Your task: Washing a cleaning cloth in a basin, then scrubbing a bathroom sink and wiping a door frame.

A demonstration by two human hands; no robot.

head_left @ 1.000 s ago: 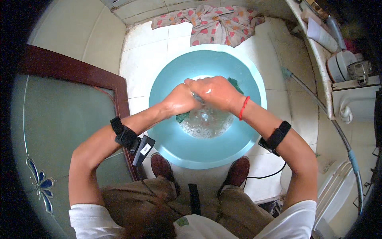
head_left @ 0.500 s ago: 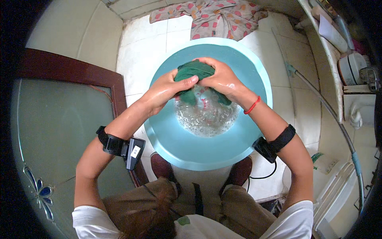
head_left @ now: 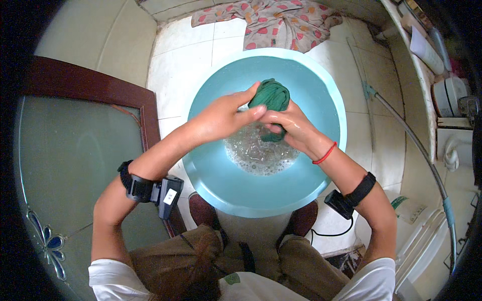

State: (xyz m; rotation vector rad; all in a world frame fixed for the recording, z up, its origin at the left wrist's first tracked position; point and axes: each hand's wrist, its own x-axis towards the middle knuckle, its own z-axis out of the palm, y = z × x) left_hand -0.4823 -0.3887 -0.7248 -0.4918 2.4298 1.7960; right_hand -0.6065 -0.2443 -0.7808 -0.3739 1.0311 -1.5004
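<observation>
A wet, bunched-up green cloth [head_left: 271, 95] is held above the light blue basin [head_left: 221, 193]. My right hand [head_left: 296, 123] wraps its fingers round the lower part of the cloth, and a green end pokes out beneath them. From the left, my left hand [head_left: 228, 116] grips the bundle's side, thumb in front near the right thumb and fingers partly hidden behind the cloth. Foamy water [head_left: 263, 155] lies in the bottom of the basin, just below both hands.
Beyond the basin a polka-dot cloth [head_left: 286, 25] lies on white floor tiles. A glass door with a brown frame [head_left: 90, 83] stands at the left. To the right are a grey hose [head_left: 409, 128], a cluttered shelf and a white bucket [head_left: 411, 210]. My shoes flank the basin's near side.
The green cloth has moved right and been gathered into a tighter, upright bundle. My left hand has shifted right with it, and my right hand has turned and moved lower round the cloth.
</observation>
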